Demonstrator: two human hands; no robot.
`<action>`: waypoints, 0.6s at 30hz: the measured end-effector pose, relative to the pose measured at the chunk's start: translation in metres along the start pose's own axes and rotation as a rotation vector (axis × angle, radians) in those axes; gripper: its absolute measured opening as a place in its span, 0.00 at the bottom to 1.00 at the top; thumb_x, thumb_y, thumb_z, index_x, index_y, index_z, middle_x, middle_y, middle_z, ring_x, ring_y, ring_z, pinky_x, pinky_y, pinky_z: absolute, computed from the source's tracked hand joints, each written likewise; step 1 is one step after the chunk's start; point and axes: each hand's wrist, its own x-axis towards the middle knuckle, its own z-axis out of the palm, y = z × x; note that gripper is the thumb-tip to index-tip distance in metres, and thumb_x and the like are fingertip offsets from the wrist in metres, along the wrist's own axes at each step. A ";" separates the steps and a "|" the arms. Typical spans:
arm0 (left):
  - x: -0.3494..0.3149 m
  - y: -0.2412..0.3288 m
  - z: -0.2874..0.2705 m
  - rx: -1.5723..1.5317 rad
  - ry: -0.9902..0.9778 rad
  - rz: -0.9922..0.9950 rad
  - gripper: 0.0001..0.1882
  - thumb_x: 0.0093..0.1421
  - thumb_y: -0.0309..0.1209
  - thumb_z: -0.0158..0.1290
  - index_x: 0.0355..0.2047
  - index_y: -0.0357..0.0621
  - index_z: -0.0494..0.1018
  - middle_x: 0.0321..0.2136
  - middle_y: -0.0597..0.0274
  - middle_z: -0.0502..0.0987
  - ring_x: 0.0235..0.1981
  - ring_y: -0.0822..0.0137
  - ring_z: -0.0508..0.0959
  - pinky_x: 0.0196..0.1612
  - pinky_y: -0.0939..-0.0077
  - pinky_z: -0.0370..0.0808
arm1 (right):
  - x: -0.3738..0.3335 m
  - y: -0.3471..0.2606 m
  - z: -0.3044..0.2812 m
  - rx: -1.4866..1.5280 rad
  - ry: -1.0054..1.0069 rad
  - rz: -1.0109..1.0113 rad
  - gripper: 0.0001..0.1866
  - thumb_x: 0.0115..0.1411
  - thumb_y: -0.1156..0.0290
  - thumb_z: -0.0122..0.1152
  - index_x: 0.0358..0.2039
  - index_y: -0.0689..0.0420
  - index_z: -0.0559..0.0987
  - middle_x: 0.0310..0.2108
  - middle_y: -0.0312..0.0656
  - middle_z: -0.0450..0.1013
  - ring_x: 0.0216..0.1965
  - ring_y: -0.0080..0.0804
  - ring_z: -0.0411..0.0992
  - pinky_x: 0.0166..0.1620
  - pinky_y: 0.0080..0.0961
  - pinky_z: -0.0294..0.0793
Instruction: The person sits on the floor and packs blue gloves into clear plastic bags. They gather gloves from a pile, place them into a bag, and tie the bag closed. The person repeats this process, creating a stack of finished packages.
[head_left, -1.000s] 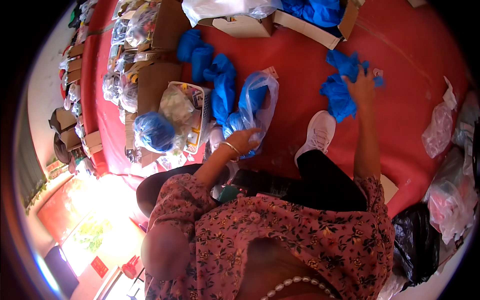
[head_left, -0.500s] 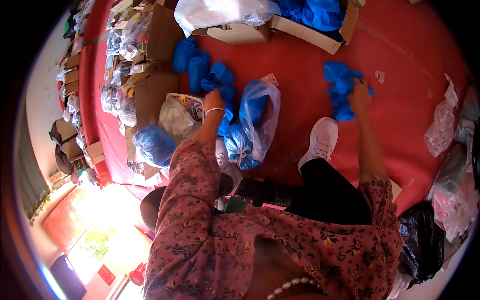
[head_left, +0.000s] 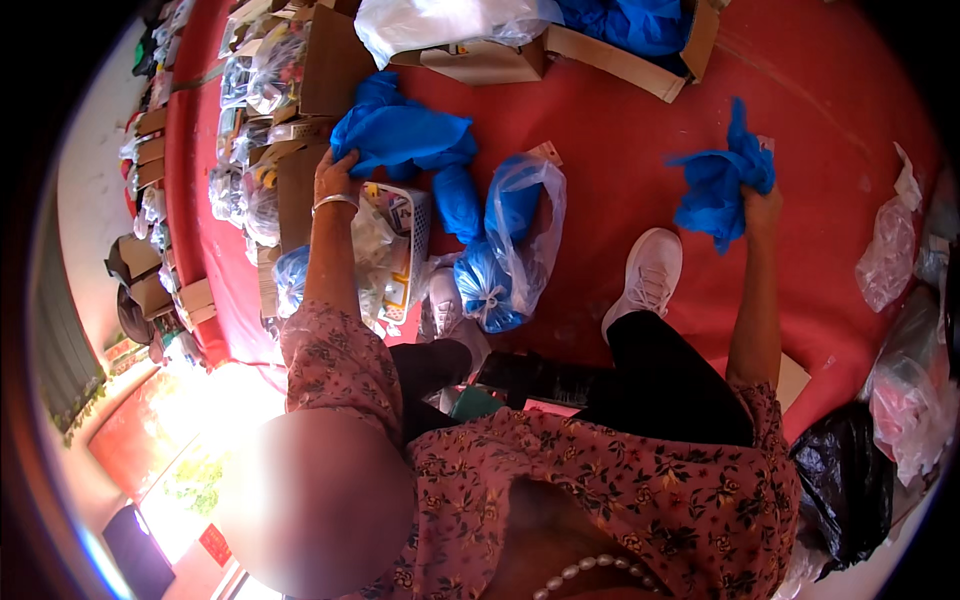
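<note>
My left hand (head_left: 335, 177) grips the left edge of a thin blue sheet (head_left: 405, 135), spread out over other blue bundles. My right hand (head_left: 762, 208), held apart on the right, is closed round a crumpled blue sheet (head_left: 720, 180) with loose corners sticking out. Between the hands stand a blue roll (head_left: 458, 203) and a clear plastic bag (head_left: 545, 215) with a blue roll inside. A tied bag of blue material (head_left: 488, 290) sits in front of it. Whether the blue sheets are plastic or cloth I cannot tell.
A white basket (head_left: 420, 235) with bags stands below my left wrist. Cardboard boxes (head_left: 335, 60) with wrapped goods line the left. An open carton (head_left: 610, 65) of blue material lies at the far side. Clear bags and a black bag (head_left: 845, 485) lie at right on the red floor covering.
My left hand has moved left and away from me, spreading the blue sheet over the rolls. My right hand has shifted right, and its blue sheet has changed shape.
</note>
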 end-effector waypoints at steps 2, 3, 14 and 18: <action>0.000 0.002 0.009 -0.111 -0.021 -0.062 0.16 0.51 0.23 0.51 0.42 0.39 0.71 0.31 0.56 0.74 0.33 0.63 0.75 0.34 0.71 0.74 | 0.000 0.003 0.000 0.064 0.008 0.042 0.09 0.41 0.77 0.54 0.26 0.61 0.75 0.24 0.34 0.70 0.26 0.22 0.66 0.29 0.21 0.65; 0.003 0.001 0.015 0.155 -0.047 -0.047 0.16 0.51 0.24 0.51 0.42 0.39 0.71 0.32 0.55 0.75 0.34 0.62 0.75 0.35 0.71 0.74 | 0.000 0.004 0.001 0.099 0.022 0.063 0.08 0.41 0.77 0.54 0.26 0.61 0.75 0.24 0.34 0.70 0.26 0.22 0.66 0.29 0.21 0.65; 0.075 -0.136 0.068 1.133 0.107 -0.078 0.32 0.45 0.35 0.57 0.52 0.47 0.64 0.45 0.48 0.71 0.42 0.54 0.74 0.42 0.68 0.73 | -0.016 -0.008 0.008 0.167 -0.134 0.163 0.11 0.44 0.77 0.52 0.31 0.60 0.74 0.26 0.32 0.69 0.26 0.23 0.66 0.30 0.22 0.67; 0.078 -0.130 0.050 2.224 -0.777 0.281 0.33 0.42 0.37 0.60 0.51 0.59 0.65 0.43 0.53 0.72 0.43 0.55 0.73 0.46 0.66 0.71 | -0.009 0.006 -0.018 0.376 -0.361 0.223 0.11 0.45 0.77 0.52 0.32 0.59 0.73 0.26 0.33 0.69 0.26 0.23 0.67 0.29 0.22 0.67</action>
